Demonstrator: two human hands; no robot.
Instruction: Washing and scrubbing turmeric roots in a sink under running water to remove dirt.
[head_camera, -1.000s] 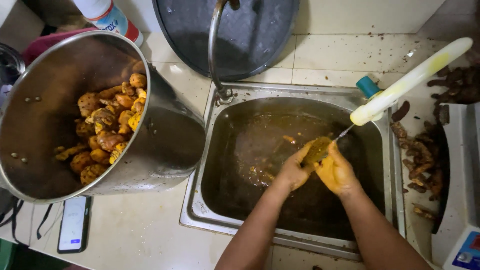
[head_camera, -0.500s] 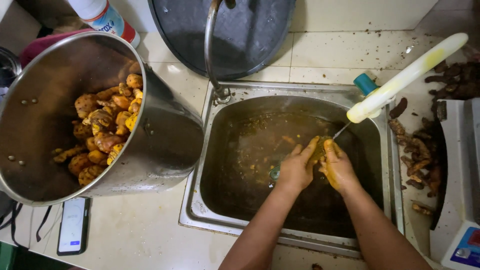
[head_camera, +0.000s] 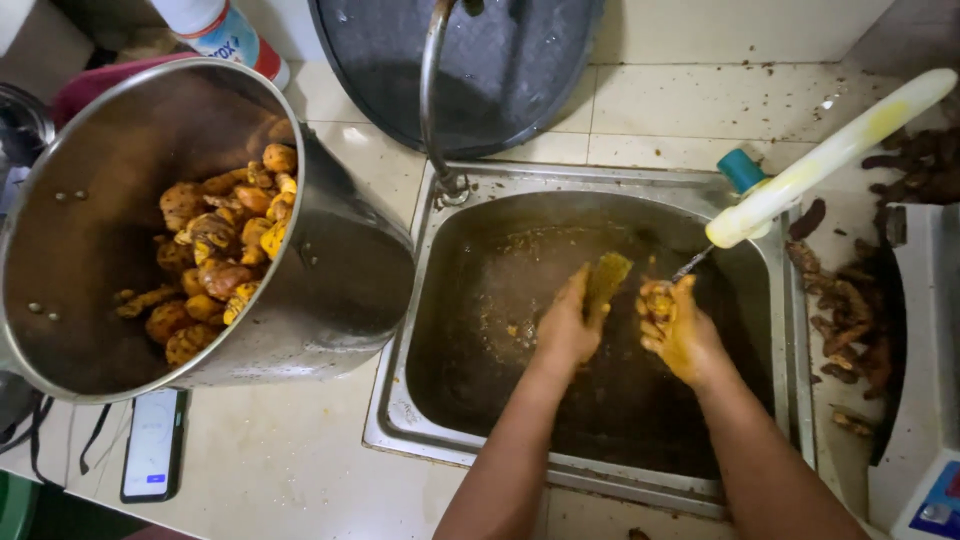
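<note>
The person's left hand is reaching over the steel sink, its fingers clenched around a flat, yellow-stained scrubbing pad that is sticking up past the fingertips. Just beside it, the right hand is curling its fingers tightly around a small orange-yellow root, which is sitting at the fingertips, close to the pad but not clearly touching it. Both hands are hovering above murky brown water filling the sink.

Beyond the right fingers, a pale yellow-stained handle is slanting up over the sink's corner. To the right of that hand, dark peelings are lying on the counter. Well away from the left fingers, a large steel pot is tilting toward the sink, holding a heap of peeled roots. A phone is lying below the pot. A curved tap is rising behind the sink.
</note>
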